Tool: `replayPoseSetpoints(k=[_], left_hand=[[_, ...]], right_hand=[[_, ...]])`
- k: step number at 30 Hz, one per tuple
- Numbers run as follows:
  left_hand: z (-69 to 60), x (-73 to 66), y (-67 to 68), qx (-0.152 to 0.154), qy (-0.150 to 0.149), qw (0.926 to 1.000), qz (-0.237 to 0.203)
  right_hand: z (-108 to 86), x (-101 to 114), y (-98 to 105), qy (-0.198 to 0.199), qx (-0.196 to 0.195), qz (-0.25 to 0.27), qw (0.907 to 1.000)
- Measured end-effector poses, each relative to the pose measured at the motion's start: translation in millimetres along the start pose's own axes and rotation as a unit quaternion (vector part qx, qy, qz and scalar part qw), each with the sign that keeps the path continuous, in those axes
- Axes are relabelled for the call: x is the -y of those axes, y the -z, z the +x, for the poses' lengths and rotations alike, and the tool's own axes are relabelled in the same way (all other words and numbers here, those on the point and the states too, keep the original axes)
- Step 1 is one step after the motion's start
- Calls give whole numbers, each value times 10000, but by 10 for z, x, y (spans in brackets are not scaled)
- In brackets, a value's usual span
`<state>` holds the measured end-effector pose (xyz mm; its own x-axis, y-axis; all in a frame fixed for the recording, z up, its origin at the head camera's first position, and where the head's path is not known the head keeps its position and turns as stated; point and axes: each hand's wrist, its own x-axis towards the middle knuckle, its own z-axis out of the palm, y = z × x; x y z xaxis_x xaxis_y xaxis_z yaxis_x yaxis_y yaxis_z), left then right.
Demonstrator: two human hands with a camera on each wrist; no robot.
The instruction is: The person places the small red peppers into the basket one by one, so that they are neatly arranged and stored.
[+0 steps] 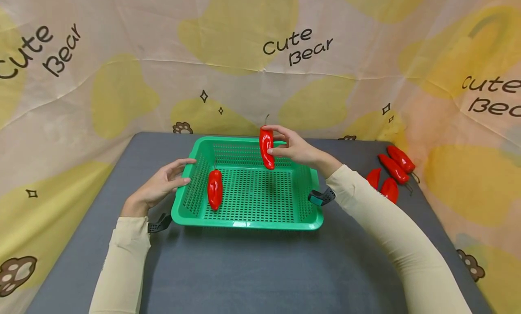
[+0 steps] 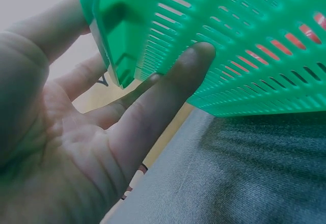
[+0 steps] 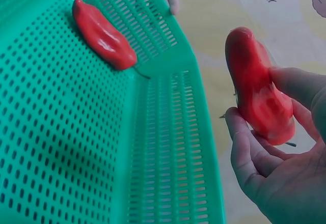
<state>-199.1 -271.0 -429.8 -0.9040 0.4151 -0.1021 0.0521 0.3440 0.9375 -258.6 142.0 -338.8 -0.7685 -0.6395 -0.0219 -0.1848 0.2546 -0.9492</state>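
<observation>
A glossy red pepper (image 1: 266,147) with a thin stem hangs over the back right part of the green basket (image 1: 247,224). My right hand (image 1: 299,147) pinches it between thumb and fingers, stem end up; the right wrist view shows this pepper (image 3: 257,86) outside the basket's rim line. Inside the basket, near its left wall, lies another red pepper (image 1: 215,190). My left hand (image 1: 163,183) rests against the basket's left side, fingers fairly straight. In the left wrist view, one finger of the left hand (image 2: 76,132) touches the slotted outer wall.
Several red peppers (image 1: 393,169) lie at the right on the grey table (image 1: 252,273), partly hidden behind the right sleeve (image 1: 378,219). A printed cloth (image 1: 244,42) with yellow patches hangs behind and at both sides of the table.
</observation>
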Motion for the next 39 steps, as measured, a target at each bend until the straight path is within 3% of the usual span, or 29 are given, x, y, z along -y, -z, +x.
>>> replayPoseSetpoints(k=[11, 17, 39], left_hand=[[-3, -3, -8, 19, 31, 10000, -63], [-9, -15, -13, 28, 39, 9999, -166], [6, -28, -2, 44, 6, 9998, -195]], right_hand=[[121, -137, -178, 4, 121, 215, 9997], [164, -169, -276, -215, 133, 296, 9992], [422, -230, -611, -347, 471, -183, 9981]])
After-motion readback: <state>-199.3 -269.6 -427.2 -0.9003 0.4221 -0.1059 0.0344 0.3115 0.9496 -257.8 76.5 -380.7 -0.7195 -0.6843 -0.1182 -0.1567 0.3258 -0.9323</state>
